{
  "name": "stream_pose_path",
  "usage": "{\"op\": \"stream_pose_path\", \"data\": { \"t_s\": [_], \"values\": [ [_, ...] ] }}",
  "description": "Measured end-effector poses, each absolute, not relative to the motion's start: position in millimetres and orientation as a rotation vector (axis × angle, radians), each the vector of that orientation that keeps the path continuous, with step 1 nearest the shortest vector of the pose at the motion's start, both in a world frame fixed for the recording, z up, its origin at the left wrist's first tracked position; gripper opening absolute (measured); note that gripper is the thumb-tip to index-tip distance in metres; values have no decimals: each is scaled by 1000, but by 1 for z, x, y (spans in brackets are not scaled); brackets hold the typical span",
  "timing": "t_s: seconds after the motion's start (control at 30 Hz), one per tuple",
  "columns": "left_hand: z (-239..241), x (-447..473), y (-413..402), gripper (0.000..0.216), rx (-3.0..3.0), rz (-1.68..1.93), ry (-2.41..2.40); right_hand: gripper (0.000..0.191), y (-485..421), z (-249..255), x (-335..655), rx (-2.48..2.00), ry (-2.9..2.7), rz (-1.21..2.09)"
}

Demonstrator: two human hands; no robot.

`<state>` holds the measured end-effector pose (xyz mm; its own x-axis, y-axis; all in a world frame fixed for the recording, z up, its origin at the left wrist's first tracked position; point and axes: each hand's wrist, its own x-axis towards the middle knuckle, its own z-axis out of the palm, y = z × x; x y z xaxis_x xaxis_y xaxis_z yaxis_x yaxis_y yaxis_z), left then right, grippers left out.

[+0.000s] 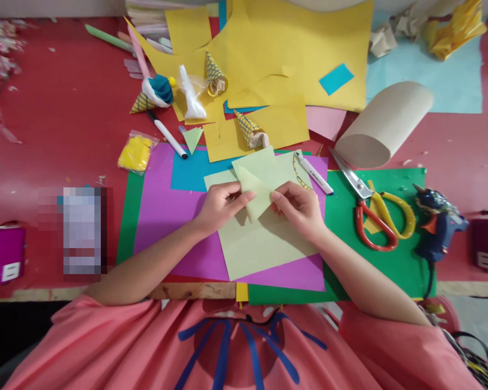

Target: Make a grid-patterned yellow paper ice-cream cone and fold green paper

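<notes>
My left hand (219, 206) and my right hand (297, 208) both pinch a small pale green paper piece (255, 196) that is partly rolled or folded between them. Beneath it lies a larger pale green sheet (260, 249) on a purple sheet (166, 227), which rests on a green sheet (398, 260). Another pale green sheet (264, 165) lies just beyond my fingers. A white marker (314, 173) sits right beyond my right hand.
Red-and-yellow scissors (374, 214) and a blue glue gun (437, 222) lie to the right. A cardboard tube (384, 124), yellow sheets (293, 54), patterned paper cones (248, 130), a second marker (168, 138) and a bag of yellow pieces (135, 153) lie beyond. The table edge (187, 291) runs near my body.
</notes>
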<state>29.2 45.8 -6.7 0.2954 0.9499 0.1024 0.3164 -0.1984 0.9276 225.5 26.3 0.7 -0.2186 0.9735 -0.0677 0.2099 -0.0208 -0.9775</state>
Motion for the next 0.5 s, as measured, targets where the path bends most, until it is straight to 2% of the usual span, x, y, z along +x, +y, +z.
{"op": "stream_pose_path", "data": {
  "t_s": [0.5],
  "values": [
    [-5, 27, 46, 44, 1748, 856, 1129, 27, 26, 1, 226, -1270, -1301, 1407]
  ]
}}
